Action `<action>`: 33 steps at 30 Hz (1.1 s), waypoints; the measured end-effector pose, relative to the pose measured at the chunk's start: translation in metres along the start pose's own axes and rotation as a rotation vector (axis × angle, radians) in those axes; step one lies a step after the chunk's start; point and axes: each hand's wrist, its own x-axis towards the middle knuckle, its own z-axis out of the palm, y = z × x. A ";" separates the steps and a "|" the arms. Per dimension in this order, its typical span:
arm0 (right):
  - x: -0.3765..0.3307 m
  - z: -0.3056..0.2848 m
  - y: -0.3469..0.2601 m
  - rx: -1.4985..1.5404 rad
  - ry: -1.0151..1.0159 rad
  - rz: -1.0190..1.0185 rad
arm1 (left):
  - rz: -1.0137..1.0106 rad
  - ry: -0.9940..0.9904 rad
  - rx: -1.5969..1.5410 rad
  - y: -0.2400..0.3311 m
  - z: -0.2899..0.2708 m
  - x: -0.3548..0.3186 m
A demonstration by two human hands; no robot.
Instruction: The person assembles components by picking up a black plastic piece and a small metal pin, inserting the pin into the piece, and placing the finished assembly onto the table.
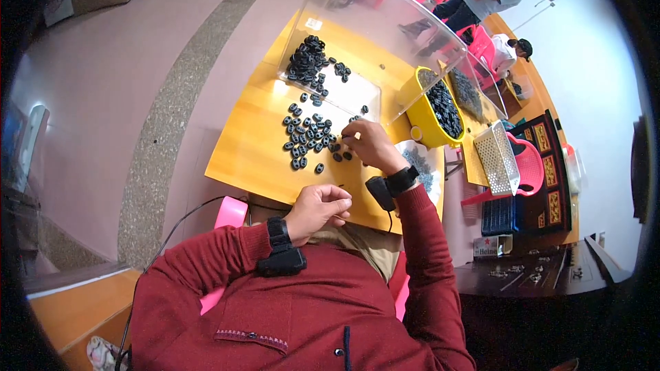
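Observation:
Small black oval pieces with two holes (304,130) lie scattered over the yellow table, and a denser heap of the same pieces (307,60) sits behind them, inside the clear plastic bin's opening. My right hand (375,145) reaches over the right edge of the scattered pieces, thumb and fingers drawn together; what is between the fingertips is hidden. Closer to my body, my left hand (318,213) hovers at the table's front edge. Its thumb and forefinger are pinched, and anything held there is too small to make out.
A clear plastic bin (371,10) stands tipped at the table's back. To the right are a yellow tub (418,106) of dark parts and a bag of small clear parts (421,165). A white perforated basket (496,158) and pink chair (529,168) stand farther right. Other people are behind.

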 end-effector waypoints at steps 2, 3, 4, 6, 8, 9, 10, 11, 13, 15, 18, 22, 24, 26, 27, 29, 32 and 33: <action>-0.004 -0.007 -0.002 0.172 -0.013 0.158 | -0.001 -0.002 0.005 0.001 0.000 -0.001; -0.005 -0.009 -0.004 0.177 -0.015 0.163 | -0.011 0.003 -0.006 0.003 0.000 0.000; -0.006 -0.011 -0.006 0.157 -0.034 0.137 | -0.021 0.008 -0.018 0.003 0.000 0.001; -0.006 -0.011 -0.006 0.136 -0.050 0.113 | -0.026 0.005 -0.021 0.002 -0.001 0.003; -0.006 -0.006 -0.011 0.017 0.077 -0.035 | -0.029 0.002 -0.025 0.002 -0.001 0.005; -0.005 -0.004 -0.014 0.018 0.076 -0.034 | -0.019 0.004 -0.019 0.002 -0.001 0.005; -0.005 -0.002 -0.017 0.019 0.043 -0.030 | -0.008 0.005 -0.012 0.003 0.000 0.006; -0.004 0.000 -0.024 0.022 0.008 -0.027 | -0.009 0.006 -0.012 0.002 -0.001 0.005; -0.003 0.005 -0.031 -0.074 -0.001 -0.021 | -0.002 0.018 0.012 0.003 0.000 0.005; -0.002 0.008 -0.029 -0.132 -0.044 0.010 | -0.006 0.018 0.012 0.003 0.001 0.005; -0.005 0.014 -0.021 -0.120 -0.029 -0.010 | 0.002 0.014 0.015 0.005 0.003 0.004; -0.005 0.040 0.008 -0.149 0.021 -0.064 | 0.014 0.022 0.033 0.002 0.003 0.004; -0.005 0.027 -0.017 -0.147 -0.030 -0.058 | 0.015 0.030 0.014 -0.001 -0.001 0.001; -0.006 0.018 -0.025 -0.136 -0.077 -0.025 | 0.011 0.022 0.013 -0.005 -0.001 0.002; -0.003 0.019 -0.025 -0.195 -0.116 -0.009 | 0.022 0.008 0.022 -0.004 0.000 0.002; -0.007 0.015 -0.027 -0.154 -0.109 -0.012 | 0.003 0.028 0.016 -0.002 0.002 0.000; -0.005 0.017 -0.024 -0.145 -0.079 -0.025 | 0.018 0.009 0.013 -0.003 0.000 0.003; -0.005 0.017 -0.024 -0.138 -0.078 -0.036 | 0.008 0.018 0.027 -0.003 0.000 0.003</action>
